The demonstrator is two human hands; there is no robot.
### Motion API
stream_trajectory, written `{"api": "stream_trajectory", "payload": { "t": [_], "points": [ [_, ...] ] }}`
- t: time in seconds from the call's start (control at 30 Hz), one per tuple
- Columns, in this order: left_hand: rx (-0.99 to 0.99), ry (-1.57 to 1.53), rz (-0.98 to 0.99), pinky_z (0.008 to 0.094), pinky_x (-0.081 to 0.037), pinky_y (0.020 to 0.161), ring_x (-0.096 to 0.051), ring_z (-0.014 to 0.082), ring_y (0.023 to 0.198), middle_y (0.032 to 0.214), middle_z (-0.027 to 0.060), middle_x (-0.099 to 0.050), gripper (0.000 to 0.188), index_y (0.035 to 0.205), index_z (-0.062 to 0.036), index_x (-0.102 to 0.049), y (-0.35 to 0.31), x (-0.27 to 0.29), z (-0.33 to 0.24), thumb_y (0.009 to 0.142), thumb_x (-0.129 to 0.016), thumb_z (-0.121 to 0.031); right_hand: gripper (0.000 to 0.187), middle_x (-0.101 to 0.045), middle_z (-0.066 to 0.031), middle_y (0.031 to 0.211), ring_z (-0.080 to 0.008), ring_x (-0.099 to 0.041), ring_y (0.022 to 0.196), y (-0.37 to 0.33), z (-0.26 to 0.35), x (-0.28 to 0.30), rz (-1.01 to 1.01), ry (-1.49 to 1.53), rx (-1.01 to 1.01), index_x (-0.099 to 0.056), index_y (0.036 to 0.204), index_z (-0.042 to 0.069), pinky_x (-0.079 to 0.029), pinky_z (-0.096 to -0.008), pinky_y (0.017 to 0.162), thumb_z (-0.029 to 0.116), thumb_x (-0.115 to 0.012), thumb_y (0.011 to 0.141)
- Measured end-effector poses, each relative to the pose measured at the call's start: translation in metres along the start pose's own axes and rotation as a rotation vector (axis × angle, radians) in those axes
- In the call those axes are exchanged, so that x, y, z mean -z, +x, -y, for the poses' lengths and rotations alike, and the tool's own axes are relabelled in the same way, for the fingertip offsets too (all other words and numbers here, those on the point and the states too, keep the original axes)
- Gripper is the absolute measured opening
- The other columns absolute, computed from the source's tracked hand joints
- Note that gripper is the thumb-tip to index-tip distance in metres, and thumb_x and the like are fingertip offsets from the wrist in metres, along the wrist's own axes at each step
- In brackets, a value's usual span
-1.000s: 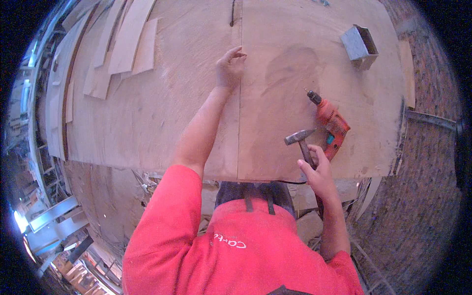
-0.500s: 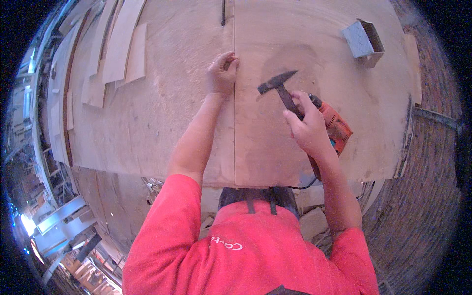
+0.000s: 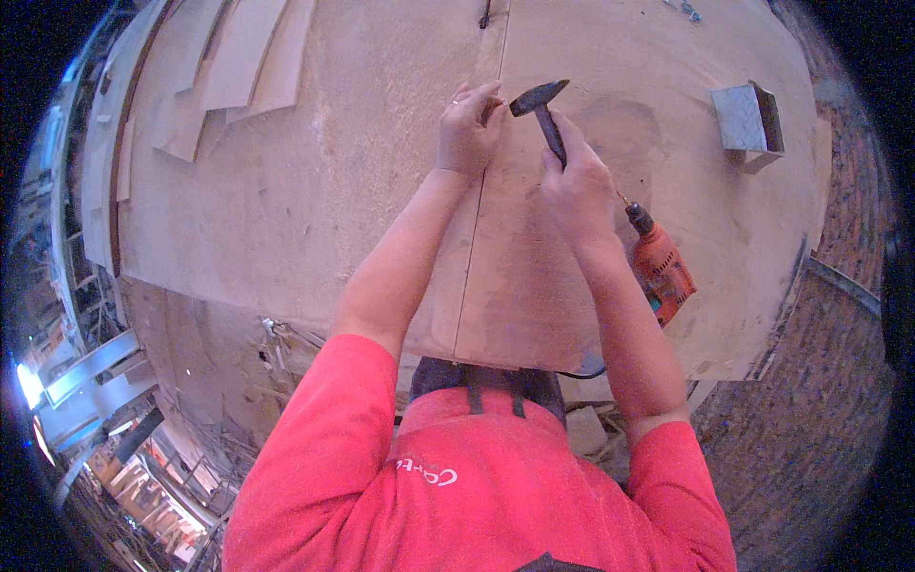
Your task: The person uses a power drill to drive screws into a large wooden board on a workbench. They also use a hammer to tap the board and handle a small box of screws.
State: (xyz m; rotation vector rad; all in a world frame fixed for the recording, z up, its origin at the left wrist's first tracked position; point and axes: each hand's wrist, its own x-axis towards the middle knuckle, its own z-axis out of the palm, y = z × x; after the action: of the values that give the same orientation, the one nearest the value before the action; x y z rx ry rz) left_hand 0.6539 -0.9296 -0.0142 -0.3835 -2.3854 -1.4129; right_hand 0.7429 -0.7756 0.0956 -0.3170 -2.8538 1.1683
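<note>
My right hand (image 3: 579, 181) grips a hammer (image 3: 547, 112) by its dark handle, its metal head raised close to my left hand. My left hand (image 3: 469, 129) is over the board near the seam, thumb and fingertips drawn together in a pinch. Whatever they may hold is too small to make out. A thin straight seam (image 3: 474, 238) runs through the pale wooden board (image 3: 372, 219) beneath both hands. Beside my right forearm lies an orange power drill (image 3: 660, 262) with a bit in its chuck, partly hidden by the arm.
An open box (image 3: 746, 124) stands at the right of the board. Several thin wood strips (image 3: 250, 57) lie at the far left. A dark thin tool (image 3: 485, 14) rests at the far edge of view. The drill's black cord (image 3: 581, 374) hangs over the near edge.
The hammer and my right hand have moved farther out, bringing the head near my left fingertips. My left hand has shifted slightly. The view has turned a little, showing more of the drill.
</note>
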Motion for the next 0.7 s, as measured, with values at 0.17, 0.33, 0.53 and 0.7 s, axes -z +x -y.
{"api": "stream_trajectory", "payload": {
  "t": [0.17,0.33,0.53,0.7],
  "points": [
    [0.027,-0.013,0.002,0.0375,-0.062,0.080,-0.077,0.0267,0.089,0.099,0.0128,-0.078,0.039,0.124,-0.0065,-0.068,0.000,0.001,0.000,0.086,-0.078,-0.008,0.060,-0.065,-0.0173,0.094,-0.0373,-0.068,0.085,0.001,0.011,-0.011,-0.040,-0.169,0.050,-0.053,0.152,0.022,-0.054,-0.0495,0.079,0.004,-0.060,0.095],
    [0.114,-0.072,0.018,0.0415,-0.058,0.091,-0.076,0.0297,0.091,0.095,0.0131,-0.077,0.038,0.120,-0.0039,-0.068,0.000,0.000,-0.003,0.083,-0.076,-0.004,0.062,-0.062,-0.0156,0.088,-0.0354,-0.066,0.079,0.003,0.002,-0.028,-0.033,-0.224,0.101,-0.052,0.153,0.025,-0.054,-0.0485,0.072,0.005,-0.060,0.095],
    [0.091,-0.048,-0.008,0.0389,-0.060,0.087,-0.077,0.0284,0.092,0.101,0.0139,-0.077,0.036,0.120,-0.0047,-0.070,0.000,0.002,0.003,0.085,-0.077,-0.008,0.062,-0.062,-0.0146,0.088,-0.0359,-0.066,0.078,0.004,0.008,-0.029,-0.143,-0.173,0.170,-0.053,0.152,0.026,-0.053,-0.0487,0.070,0.005,-0.060,0.094],
    [0.089,-0.054,0.005,0.0443,-0.054,0.102,-0.075,0.0327,0.091,0.093,0.0137,-0.077,0.034,0.115,-0.0031,-0.070,0.001,0.000,0.002,0.081,-0.075,-0.004,0.062,-0.062,-0.0127,0.088,-0.0346,-0.065,0.075,0.002,0.001,-0.035,-0.075,-0.311,0.158,-0.054,0.152,0.026,-0.053,-0.0482,0.068,0.006,-0.062,0.093]
  ]
}}
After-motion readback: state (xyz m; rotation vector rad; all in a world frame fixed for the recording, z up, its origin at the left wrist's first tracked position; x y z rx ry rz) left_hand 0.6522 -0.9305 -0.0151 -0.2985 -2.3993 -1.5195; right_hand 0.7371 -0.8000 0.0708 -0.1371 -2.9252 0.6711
